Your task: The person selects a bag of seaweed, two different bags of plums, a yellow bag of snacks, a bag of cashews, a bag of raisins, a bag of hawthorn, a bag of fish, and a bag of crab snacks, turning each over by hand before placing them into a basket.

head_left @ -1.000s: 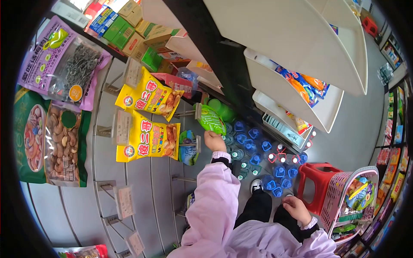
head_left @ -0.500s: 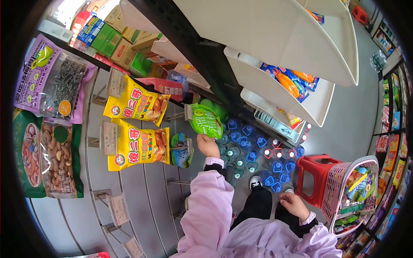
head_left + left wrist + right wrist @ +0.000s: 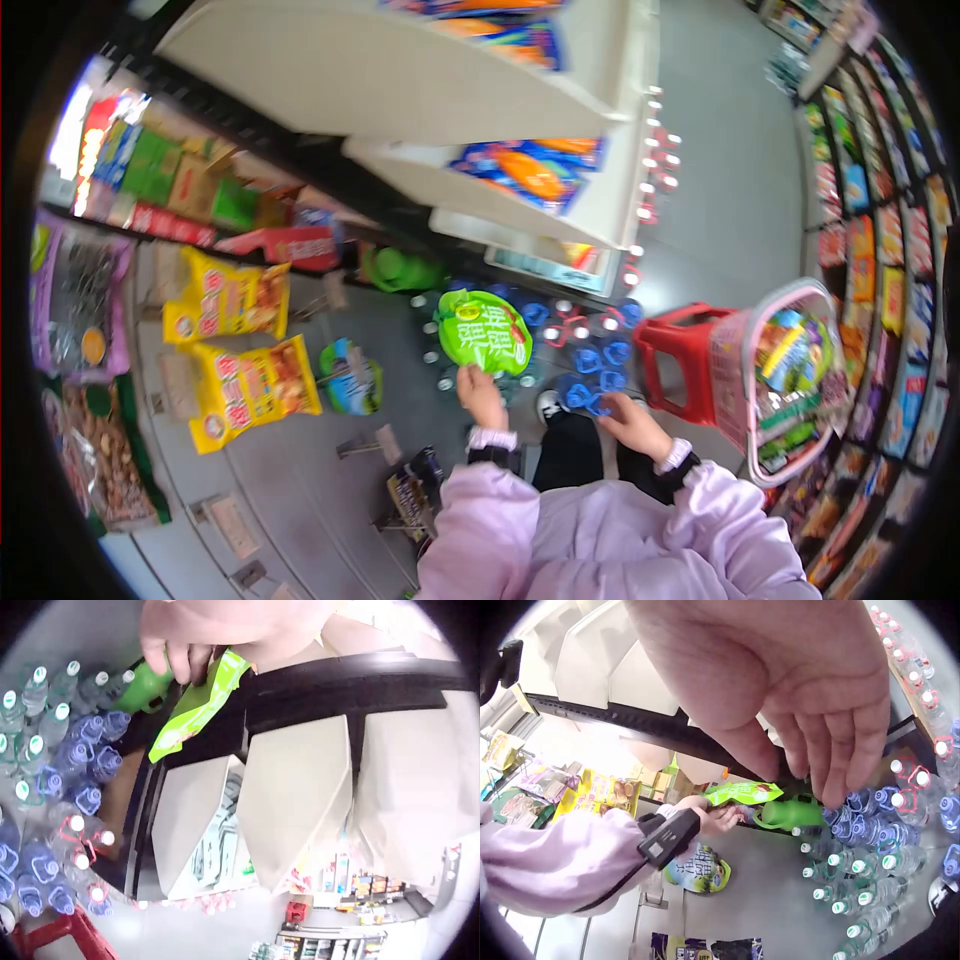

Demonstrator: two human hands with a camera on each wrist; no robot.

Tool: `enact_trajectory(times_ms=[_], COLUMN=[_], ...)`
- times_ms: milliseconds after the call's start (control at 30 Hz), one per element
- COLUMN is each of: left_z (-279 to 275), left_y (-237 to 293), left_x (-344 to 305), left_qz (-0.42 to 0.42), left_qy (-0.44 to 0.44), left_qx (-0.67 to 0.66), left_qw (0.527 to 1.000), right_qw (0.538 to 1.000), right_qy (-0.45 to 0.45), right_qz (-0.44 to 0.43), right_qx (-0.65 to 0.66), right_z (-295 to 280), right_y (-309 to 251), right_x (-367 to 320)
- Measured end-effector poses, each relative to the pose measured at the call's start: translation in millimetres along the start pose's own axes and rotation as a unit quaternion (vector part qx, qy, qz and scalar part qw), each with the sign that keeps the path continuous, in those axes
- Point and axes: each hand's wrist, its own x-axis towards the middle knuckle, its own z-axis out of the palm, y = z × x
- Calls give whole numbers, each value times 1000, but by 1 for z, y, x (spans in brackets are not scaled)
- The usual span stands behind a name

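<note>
A bright green snack bag [image 3: 486, 334] is pinched at its lower edge by my left hand [image 3: 483, 398], held away from the wall hooks. In the left wrist view the same bag [image 3: 201, 709] hangs edge-on from the curled fingers. My right hand [image 3: 637, 430] is at waist height with nothing in it; the right wrist view shows its fingers [image 3: 838, 750] loosely bent. A blue-green snack bag [image 3: 352, 378] hangs on a hook to the left of my left hand, below two yellow snack bags [image 3: 258, 385].
A pink basket [image 3: 735, 385] with several snack bags stands by a red stool [image 3: 680, 365] on the right. Many bottles [image 3: 600, 360] stand on the floor ahead. White shelves [image 3: 400, 90] with blue and orange packets jut out above; stocked racks [image 3: 885, 290] line the right.
The green bag has come off its hook beside the yellow bags, and my left hand has carried it right. The head view has turned right. My right hand stays empty.
</note>
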Motion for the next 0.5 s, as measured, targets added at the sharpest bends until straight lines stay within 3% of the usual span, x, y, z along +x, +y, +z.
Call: enact_trajectory(times_ms=[167, 233, 300, 500], left_z=[2, 7, 20, 77], left_y=[30, 41, 55, 40], left_x=[-101, -133, -162, -226], left_qz=[-138, -184, -230, -296], left_qy=[-225, -298, -352, -456], left_qx=[-22, -64, -78, -61], left_qw=[964, 935, 904, 837], right_qw=[972, 941, 919, 908], right_qy=[143, 121, 65, 198], right_qz=[89, 101, 20, -39], right_qx=[163, 300, 389, 368], right_z=[-25, -49, -70, -132], right_y=[28, 9, 15, 23], right_x=[-7, -30, -52, -162])
